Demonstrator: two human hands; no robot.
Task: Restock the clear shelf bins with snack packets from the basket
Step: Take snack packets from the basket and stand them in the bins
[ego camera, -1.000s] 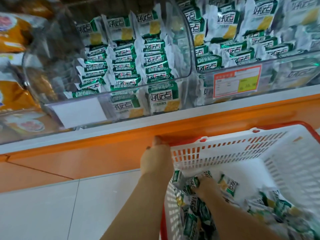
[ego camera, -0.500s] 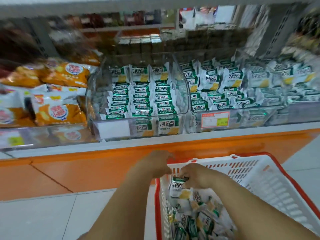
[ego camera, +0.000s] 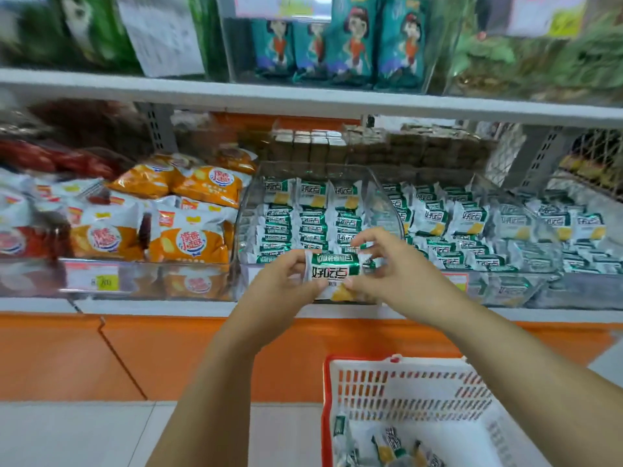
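A green and white snack packet is held up in front of the middle clear bin. My left hand grips its left end and my right hand pinches its right side. That bin holds rows of the same packets standing on edge. Low on the right stands the white basket with a red rim, with several more packets lying in its bottom.
A second clear bin to the right is heaped with the same packets. Orange and white bags fill the bin to the left. Teal packets stand on the shelf above. An orange shelf base and pale floor tiles lie below.
Both hands have risen from the basket to bin height with a packet between them. My left hand has let go of the basket's rim. The view has tilted up.
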